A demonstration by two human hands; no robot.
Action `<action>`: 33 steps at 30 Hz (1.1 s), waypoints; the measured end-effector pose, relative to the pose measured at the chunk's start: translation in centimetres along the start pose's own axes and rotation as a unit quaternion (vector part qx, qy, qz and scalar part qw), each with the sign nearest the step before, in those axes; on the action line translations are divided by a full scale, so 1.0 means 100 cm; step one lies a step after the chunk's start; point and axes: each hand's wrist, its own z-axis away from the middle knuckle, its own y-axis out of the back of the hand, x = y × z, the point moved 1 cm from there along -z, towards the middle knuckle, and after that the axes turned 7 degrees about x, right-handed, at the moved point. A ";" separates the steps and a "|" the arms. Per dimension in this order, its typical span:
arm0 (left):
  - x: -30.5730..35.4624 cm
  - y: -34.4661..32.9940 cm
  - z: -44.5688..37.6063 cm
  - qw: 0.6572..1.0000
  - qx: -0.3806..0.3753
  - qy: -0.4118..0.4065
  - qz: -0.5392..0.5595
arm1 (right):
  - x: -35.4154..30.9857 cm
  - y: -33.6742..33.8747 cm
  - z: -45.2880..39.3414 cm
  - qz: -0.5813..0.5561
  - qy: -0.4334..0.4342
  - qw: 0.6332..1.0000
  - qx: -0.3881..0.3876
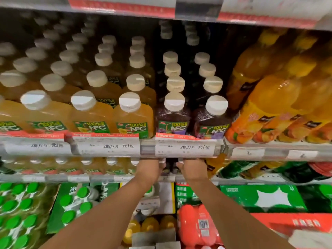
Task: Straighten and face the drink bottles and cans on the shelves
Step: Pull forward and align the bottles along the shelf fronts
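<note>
Both hands were reached into the second shelf [115, 177] from the top of the view, just under the price rail [147, 149] of the shelf above. The left hand [150, 170] was seen with its fingers curled round the dark bottles [168, 168] at the front edge of that shelf, and the right hand [193, 169] was curled round them from the other side, the two hands close together with only the dark bottles between them. Much of the grip was hidden by the rail, so which bottle each hand held could not be told.

On the shelf above, pale-yellow juice bottles [133, 115] with white caps were ranged in rows from the left edge to the middle, their green labels turned to the front. Beside them two rows of purple juice bottles [173, 117] were set, directly above the hands. Toward the right edge, large orange drink bottles [273, 105] were leaned together. Price tags [186, 147] were clipped along the front rail. Below the hands, green-capped bottles [16, 203] in packs and green cartons [260, 196] were stacked.
</note>
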 end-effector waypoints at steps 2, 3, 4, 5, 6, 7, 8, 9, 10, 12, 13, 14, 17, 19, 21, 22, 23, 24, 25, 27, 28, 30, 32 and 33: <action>0.005 0.005 0.005 1.000 -0.011 -0.017 0.013 | 0.000 -0.003 -0.001 -0.016 -0.016 1.000 -0.021; 0.007 0.006 0.007 1.000 -0.004 -0.020 0.016 | 0.000 -0.003 0.000 -0.023 -0.023 0.999 -0.034; 0.009 0.008 0.009 1.000 -0.012 -0.009 0.004 | -0.001 -0.002 0.002 -0.033 -0.021 0.998 -0.039; 0.012 0.015 0.014 1.000 -0.018 -0.002 -0.009 | -0.002 0.001 0.006 -0.043 -0.020 0.998 -0.038; 0.015 0.023 0.020 0.999 -0.023 0.017 -0.022 | -0.004 0.005 0.013 -0.048 -0.009 0.998 -0.029; 0.016 0.031 0.028 0.999 -0.019 0.016 -0.041 | -0.005 0.010 0.022 -0.053 0.001 0.998 -0.021; 0.018 0.040 0.038 0.999 -0.011 -0.004 -0.044 | -0.006 0.016 0.035 -0.056 0.010 0.998 -0.017; 0.020 0.049 0.047 0.999 -0.002 -0.030 -0.039 | -0.006 0.025 0.047 -0.063 0.026 0.998 -0.007; 0.027 0.062 0.058 0.997 -0.002 -0.058 -0.043 | -0.005 0.036 0.059 -0.067 0.036 0.997 -0.006; 0.037 0.080 0.077 0.994 -0.033 -0.095 -0.048 | -0.002 0.056 0.080 -0.086 0.074 0.993 -0.014; 0.047 0.096 0.089 0.992 -0.047 -0.111 -0.046 | 0.000 0.073 0.090 -0.091 0.089 0.992 -0.021; 0.057 0.112 0.101 0.990 -0.057 -0.122 -0.039 | 0.001 0.093 0.100 -0.092 0.105 0.990 -0.027; 0.092 0.162 0.131 0.987 -0.043 -0.154 -0.005 | 0.001 0.158 0.126 -0.105 0.139 0.985 0.006; 0.116 0.202 0.145 0.983 -0.003 -0.181 -0.011 | 0.002 0.210 0.137 -0.096 0.148 0.983 0.046; 0.138 0.243 0.157 0.971 0.067 -0.229 -0.027 | 0.003 0.259 0.147 -0.093 0.164 0.976 0.104; 0.148 0.264 0.165 0.962 0.102 -0.254 -0.026 | 0.003 0.283 0.153 -0.097 0.171 0.971 0.134; 0.158 0.284 0.171 0.950 0.140 -0.278 -0.022 | 0.003 0.306 0.159 -0.105 0.179 0.963 0.173; 0.166 0.304 0.176 0.936 0.185 -0.301 -0.017 | 0.003 0.328 0.163 -0.116 0.181 0.953 0.212; 0.172 0.321 0.180 0.919 0.232 -0.317 -0.014 | 0.003 0.347 0.165 -0.133 0.184 0.940 0.253; 0.177 0.344 0.182 0.889 0.310 -0.336 -0.015 | 0.000 0.378 0.166 -0.136 0.189 0.918 0.321; 0.176 0.348 0.179 0.886 0.321 -0.333 -0.027 | -0.002 0.388 0.167 -0.115 0.188 0.913 0.342; 0.172 0.350 0.172 0.894 0.310 -0.315 -0.071 | -0.006 0.396 0.164 -0.065 0.175 0.920 0.345; 0.167 0.350 0.167 0.896 0.294 -0.317 -0.101 | -0.009 0.397 0.163 -0.043 0.166 0.931 0.323; 0.165 0.351 0.164 0.895 0.286 -0.324 -0.109 | -0.010 0.398 0.162 -0.038 0.166 0.933 0.317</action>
